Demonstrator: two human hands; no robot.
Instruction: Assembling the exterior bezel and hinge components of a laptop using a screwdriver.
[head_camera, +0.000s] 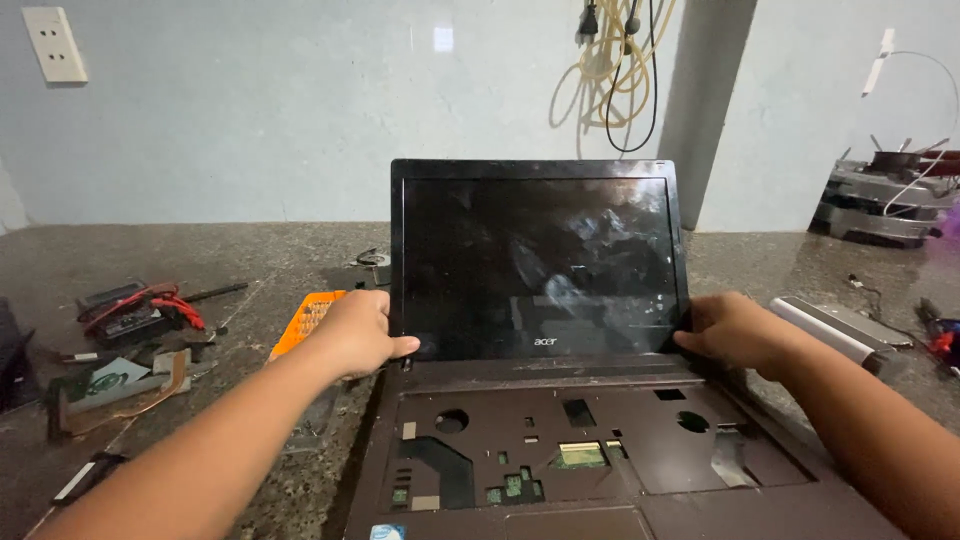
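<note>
An open laptop stands in front of me with its dark, smudged screen (535, 260) upright. Its brown base (600, 445) has no keyboard, so holes and green circuit parts show through. My left hand (355, 332) grips the lower left corner of the screen frame, thumb on the front. My right hand (735, 330) grips the lower right corner of the frame near the hinge.
The laptop rests on a dark speckled stone counter (250, 255). An orange grid-shaped piece (305, 320) lies behind my left hand. Red-wired parts (135, 310) and small boards lie at left. A grey bar-shaped part (830, 330) lies at right; stacked devices (880, 200) stand far right. Cables (615, 70) hang on the wall.
</note>
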